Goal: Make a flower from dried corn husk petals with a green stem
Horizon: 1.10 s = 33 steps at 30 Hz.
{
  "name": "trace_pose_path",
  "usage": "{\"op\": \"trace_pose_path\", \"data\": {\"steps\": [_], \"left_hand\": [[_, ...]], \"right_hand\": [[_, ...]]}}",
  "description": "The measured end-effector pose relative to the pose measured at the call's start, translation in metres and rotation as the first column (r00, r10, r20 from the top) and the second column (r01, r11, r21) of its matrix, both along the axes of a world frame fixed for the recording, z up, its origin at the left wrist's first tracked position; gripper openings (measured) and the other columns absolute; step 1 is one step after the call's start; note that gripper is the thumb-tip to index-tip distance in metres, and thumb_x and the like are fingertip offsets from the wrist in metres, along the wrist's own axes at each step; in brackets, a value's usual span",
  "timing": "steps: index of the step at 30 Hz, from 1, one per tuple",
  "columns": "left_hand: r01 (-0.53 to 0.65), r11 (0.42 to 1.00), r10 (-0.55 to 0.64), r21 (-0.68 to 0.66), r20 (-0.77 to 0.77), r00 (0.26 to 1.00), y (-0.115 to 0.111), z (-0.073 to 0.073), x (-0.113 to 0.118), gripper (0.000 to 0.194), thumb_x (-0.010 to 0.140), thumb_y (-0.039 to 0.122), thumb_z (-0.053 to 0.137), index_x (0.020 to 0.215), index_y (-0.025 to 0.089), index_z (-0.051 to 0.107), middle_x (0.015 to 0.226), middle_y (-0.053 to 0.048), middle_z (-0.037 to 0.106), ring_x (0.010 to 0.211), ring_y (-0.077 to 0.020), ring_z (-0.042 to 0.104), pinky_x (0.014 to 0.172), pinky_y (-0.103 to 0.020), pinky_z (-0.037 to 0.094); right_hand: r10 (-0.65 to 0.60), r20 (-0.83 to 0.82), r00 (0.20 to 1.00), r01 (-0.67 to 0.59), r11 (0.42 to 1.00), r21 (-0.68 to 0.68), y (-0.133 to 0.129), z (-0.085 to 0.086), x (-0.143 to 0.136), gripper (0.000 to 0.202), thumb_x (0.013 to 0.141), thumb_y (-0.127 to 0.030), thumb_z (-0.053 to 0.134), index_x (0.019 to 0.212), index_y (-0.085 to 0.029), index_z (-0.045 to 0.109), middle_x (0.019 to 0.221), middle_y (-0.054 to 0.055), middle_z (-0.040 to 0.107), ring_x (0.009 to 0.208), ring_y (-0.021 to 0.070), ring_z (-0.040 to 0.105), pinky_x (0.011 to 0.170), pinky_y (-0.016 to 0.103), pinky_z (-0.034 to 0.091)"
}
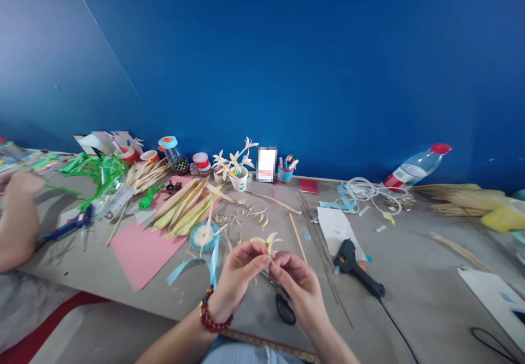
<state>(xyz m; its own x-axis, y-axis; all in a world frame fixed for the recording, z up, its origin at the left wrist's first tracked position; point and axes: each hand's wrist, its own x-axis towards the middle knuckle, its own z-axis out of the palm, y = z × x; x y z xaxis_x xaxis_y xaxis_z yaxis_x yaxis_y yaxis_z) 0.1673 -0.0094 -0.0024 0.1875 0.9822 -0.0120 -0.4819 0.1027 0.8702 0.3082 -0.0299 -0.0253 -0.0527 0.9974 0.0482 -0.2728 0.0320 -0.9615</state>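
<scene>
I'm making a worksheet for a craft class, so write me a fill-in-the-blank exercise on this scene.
The left hand and right hand hold a petalled ____.
The hand nearer the bead bracelet is the ____ one.
The leaning bottle has a ____ cap.
The glue gun is mostly ____.

Missing words: flower, left, red, black.

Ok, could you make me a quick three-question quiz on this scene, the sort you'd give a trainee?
1. Multiple choice: on which of the person's own sides is the red bracelet worn? a) right; b) left; c) both.

2. True or false: the pink paper lies to the right of the glue gun.

3. Fill in the gap: the left hand and right hand together hold a small pale ____.

Key:
1: b.
2: False; the paper lies to the left of it.
3: Flower.
</scene>
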Motion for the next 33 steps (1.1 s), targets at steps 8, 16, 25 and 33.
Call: {"op": "trace_pose_path", "data": {"steps": [8,16,25,33], "left_hand": [[0.057,0.998,-0.057,0.002,0.052,0.997,0.001,-0.001,-0.002,0.014,0.075,0.025,0.078,0.073,0.016,0.068,0.076,-0.001,0.056,0.068,-0.0116,0.055,0.062,-0.023,0.049],[-0.045,0.992,0.07,0.114,-0.23,0.971,0.004,-0.009,-0.016,0.018,0.079,0.031,0.074,0.073,0.015,0.068,0.086,-0.005,0.06,0.08,-0.0164,0.059,0.074,-0.027,0.051],[-0.142,0.983,0.174,0.114,-0.366,0.914,0.02,-0.022,-0.034,0.023,0.081,0.039,0.07,0.082,0.017,0.066,0.084,-0.006,0.068,0.085,-0.019,0.061,0.078,-0.028,0.05],[-0.028,0.995,0.063,0.091,-0.409,0.911,0.018,-0.02,-0.025,0.022,0.084,0.038,0.067,0.08,0.016,0.065,0.079,-0.003,0.064,0.078,-0.0162,0.058,0.072,-0.025,0.047]], "right_hand": [[0.022,-0.041,0.999,-0.024,0.998,-0.054,0.003,0.004,-0.003,0.027,0.078,-0.043,0.076,0.071,-0.019,0.065,0.065,0.0,0.06,0.06,0.014,0.054,0.059,0.025,0.048],[0.114,0.085,0.99,-0.112,0.993,-0.027,0.005,-0.004,0.001,0.026,0.081,-0.044,0.073,0.08,-0.018,0.067,0.071,0.001,0.063,0.064,0.0144,0.057,0.061,0.024,0.049],[-0.116,0.641,0.759,0.016,0.987,0.159,0.016,-0.032,0.051,0.017,0.085,-0.033,0.063,0.076,-0.019,0.066,0.066,0.001,0.067,0.059,0.0171,0.063,0.057,0.025,0.05],[-0.415,0.881,0.228,0.233,0.902,0.364,0.016,-0.027,0.162,0.032,0.09,-0.049,0.051,0.098,-0.022,0.066,0.09,0.011,0.071,0.08,0.0279,0.067,0.064,0.036,0.054]]}}
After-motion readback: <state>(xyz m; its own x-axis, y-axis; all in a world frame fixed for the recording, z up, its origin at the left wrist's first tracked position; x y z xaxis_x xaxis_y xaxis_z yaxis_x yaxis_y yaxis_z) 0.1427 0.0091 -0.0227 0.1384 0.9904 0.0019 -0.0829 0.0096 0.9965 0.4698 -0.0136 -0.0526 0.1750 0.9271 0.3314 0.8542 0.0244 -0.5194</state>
